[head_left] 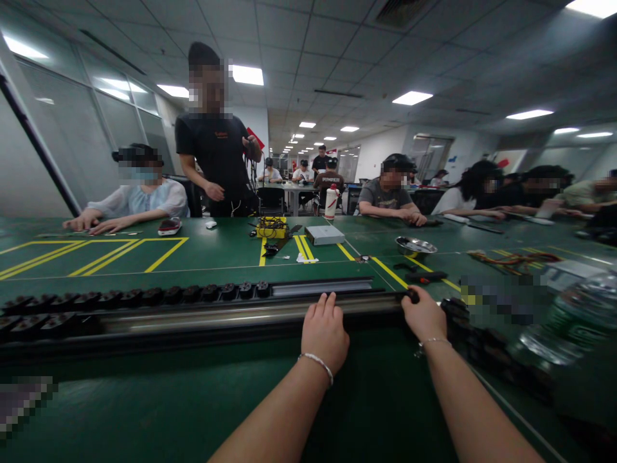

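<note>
A long black and silver rail (202, 315) lies across the green table (144, 399) in front of me. A row of black chain links (144, 296) sits along its left part. My left hand (324, 333) rests on the rail's near edge, fingers curled over it. My right hand (424, 314) grips the rail's right end, where a black piece shows between the fingers. More black chain (482, 341) trails off to the right of that hand. Both wrists wear thin bracelets.
Across the table lie a yellow box (271, 227), a grey box (324, 234), a metal bowl (415, 245) and coloured wires (515, 259). A plastic bottle (563, 321) stands close at my right. Several seated people work around the table; one person stands at the far side.
</note>
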### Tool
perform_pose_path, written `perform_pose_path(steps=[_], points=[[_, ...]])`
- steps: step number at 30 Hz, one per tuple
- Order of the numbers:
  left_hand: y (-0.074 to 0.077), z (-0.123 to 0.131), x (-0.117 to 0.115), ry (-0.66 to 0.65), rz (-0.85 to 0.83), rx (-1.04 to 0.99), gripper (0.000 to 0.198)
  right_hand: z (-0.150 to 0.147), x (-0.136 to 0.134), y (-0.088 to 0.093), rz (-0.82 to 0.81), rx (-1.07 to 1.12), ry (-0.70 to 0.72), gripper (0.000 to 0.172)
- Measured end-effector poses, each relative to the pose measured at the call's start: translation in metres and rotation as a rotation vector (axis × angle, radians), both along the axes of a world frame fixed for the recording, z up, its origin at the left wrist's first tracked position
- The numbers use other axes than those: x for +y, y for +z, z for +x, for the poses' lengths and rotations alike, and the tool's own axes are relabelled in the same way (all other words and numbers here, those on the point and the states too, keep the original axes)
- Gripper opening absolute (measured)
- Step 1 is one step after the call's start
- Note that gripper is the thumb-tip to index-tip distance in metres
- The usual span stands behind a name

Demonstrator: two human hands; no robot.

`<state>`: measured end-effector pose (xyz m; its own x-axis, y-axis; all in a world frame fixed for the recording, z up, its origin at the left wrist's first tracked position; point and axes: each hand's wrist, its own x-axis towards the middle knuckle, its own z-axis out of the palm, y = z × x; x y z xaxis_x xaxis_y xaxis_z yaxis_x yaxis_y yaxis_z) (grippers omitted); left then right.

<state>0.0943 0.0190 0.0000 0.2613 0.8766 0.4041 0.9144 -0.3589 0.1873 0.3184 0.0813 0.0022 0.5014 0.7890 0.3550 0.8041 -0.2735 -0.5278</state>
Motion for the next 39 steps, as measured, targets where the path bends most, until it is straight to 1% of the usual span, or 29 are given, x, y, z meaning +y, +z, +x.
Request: perform_pose_path(steps=[16, 29, 39], points=[[0.0, 0.0003, -0.0003, 0.005, 0.009, 0.0, 0.033, -0.0011, -0.0023, 0.0081, -0.089, 0.025, -0.003, 0.044], [-0.0036, 0.0003, 0.0007, 0.006, 0.054, -0.008, 0.031, 0.0003, -0.0006, 0.0072, -0.116, 0.031, -0.021, 0.042], [-0.0022, -0.0005, -0.0001, 0.01, 0.048, 0.007, 0.029, -0.0006, -0.0021, 0.0093, -0.131, 0.049, -0.025, 0.042]])
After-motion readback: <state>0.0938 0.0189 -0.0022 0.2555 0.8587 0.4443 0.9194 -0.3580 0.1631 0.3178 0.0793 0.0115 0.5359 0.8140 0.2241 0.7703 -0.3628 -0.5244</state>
